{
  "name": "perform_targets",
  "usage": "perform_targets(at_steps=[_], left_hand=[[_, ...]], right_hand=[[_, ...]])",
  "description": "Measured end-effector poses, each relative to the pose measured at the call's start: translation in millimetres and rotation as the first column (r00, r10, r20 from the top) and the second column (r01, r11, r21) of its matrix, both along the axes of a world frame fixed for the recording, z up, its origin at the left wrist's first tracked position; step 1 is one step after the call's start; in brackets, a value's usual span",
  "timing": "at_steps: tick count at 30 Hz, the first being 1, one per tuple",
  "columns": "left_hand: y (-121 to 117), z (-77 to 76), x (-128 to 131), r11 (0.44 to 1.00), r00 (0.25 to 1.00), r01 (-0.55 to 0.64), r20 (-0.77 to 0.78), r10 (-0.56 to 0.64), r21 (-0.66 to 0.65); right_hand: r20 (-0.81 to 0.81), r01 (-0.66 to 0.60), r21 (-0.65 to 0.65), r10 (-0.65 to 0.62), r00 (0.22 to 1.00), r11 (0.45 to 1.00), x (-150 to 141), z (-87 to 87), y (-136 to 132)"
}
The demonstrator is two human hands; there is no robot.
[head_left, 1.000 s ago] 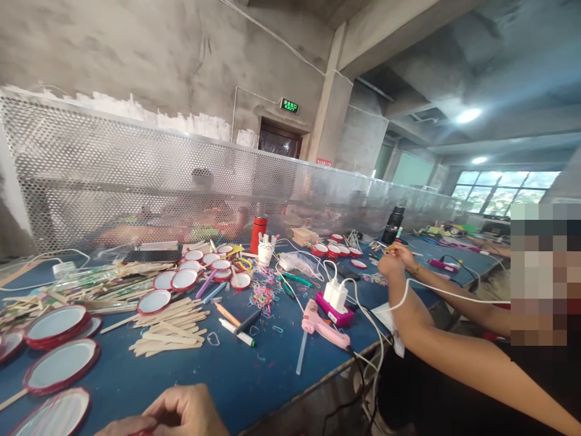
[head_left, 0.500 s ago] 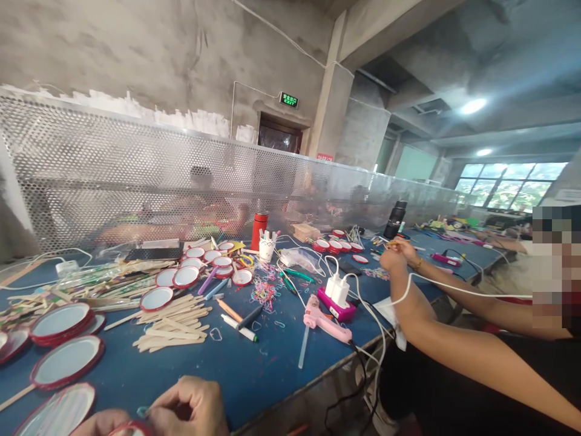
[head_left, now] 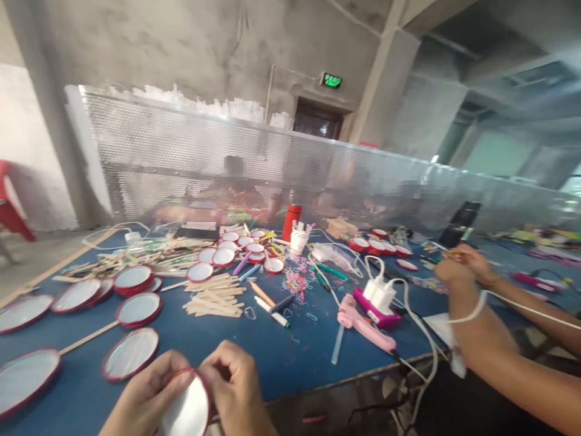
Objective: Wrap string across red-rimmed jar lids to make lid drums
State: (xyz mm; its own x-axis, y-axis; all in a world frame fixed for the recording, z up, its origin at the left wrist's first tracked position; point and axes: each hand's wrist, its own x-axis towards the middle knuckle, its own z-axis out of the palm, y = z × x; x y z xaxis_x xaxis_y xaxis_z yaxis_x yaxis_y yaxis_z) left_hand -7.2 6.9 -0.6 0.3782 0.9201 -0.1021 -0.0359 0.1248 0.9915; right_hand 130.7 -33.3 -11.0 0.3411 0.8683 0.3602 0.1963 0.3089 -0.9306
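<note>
1. Presently, a red-rimmed round disc (head_left: 188,407) with a pale, shiny face is held between the left hand (head_left: 145,393) and the right hand (head_left: 236,381), at the near edge of the blue workbench (head_left: 290,369), to the lower left of a pink hot glue gun (head_left: 363,324).
2. Neither hand is spread: the rim is pinched by the right fingers (head_left: 227,369), and the disc is pressed from the other side by the left fingers (head_left: 170,366). No handle can be seen on it.
3. As far as can be judged, part of the work is done: well left of the glue gun, a wooden stick handle (head_left: 86,338) is seen attached to a finished-looking disc (head_left: 138,309).
4. Work appears to be left: a loose pile of craft sticks (head_left: 213,301) is left of the glue gun, and a cluster of red-rimmed discs (head_left: 227,254) lies beyond it, with no handles made out.
5. To the glue gun's right, a thin item is held by a co-worker's hands (head_left: 458,266).
</note>
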Motion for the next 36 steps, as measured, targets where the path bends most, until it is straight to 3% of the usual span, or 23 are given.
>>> perform_targets(at_steps=[3,7,9,15,22,30,36], left_hand=[[-1,7.6,-4,0.986,0.986,0.156,-0.063,-0.152,0.062],[0,6.7,-6,0.971,0.973,0.230,-0.018,-0.229,0.066],[0,3.5,-5,0.968,0.968,0.248,0.031,-0.250,0.046],[-2,2.1,-1,0.981,0.977,0.194,0.091,-0.195,0.020],[-5,0.2,-3,0.988,0.984,0.150,0.090,-0.152,0.032],[2,-4.0,-12,0.949,0.954,0.300,-0.021,-0.299,0.094],[-8,3.0,-7,0.946,0.957,0.258,-0.184,-0.223,0.195]], right_hand=[[-0.144,-0.007,-0.034,0.002,0.990,0.999,4,3.1,-4],[-0.286,-0.086,-0.083,0.059,0.956,0.993,10,0.1,-9],[-0.257,-0.104,-0.083,0.079,0.963,0.991,11,-0.2,-11],[0.025,-0.123,0.013,0.123,0.992,0.992,9,1.3,-12],[0.009,-0.166,-0.044,0.167,0.986,0.985,10,3.5,-13],[-0.254,-0.224,-0.139,0.184,0.949,0.965,3,13.3,-6],[-0.527,-0.294,-0.183,0.159,0.835,0.938,0,9.3,-9]])
